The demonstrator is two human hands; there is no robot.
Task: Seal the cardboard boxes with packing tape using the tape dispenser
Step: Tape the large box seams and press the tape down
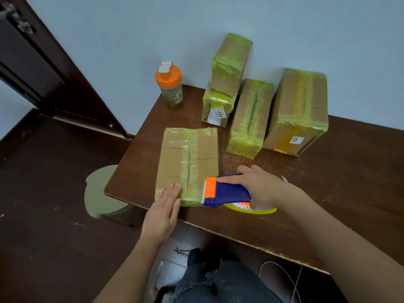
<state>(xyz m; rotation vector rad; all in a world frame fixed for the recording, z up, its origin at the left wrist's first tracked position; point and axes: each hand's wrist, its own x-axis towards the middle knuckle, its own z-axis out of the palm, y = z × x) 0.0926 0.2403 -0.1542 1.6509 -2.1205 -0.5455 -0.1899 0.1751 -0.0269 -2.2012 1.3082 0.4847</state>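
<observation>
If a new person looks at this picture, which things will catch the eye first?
First the blue and orange tape dispenser, gripped by the right hand at the near edge of the flat cardboard box, which the left hand presses. Then the four taped boxes by the wall.

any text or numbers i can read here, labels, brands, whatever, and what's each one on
"3408": white label on the lower box of the stack.
White label on the big right box: digits there, too blurred to read.
Shaker bottle: pale logo and small characters, too blurred to read.
Tape dispenser in the right hand: no text visible.
</observation>
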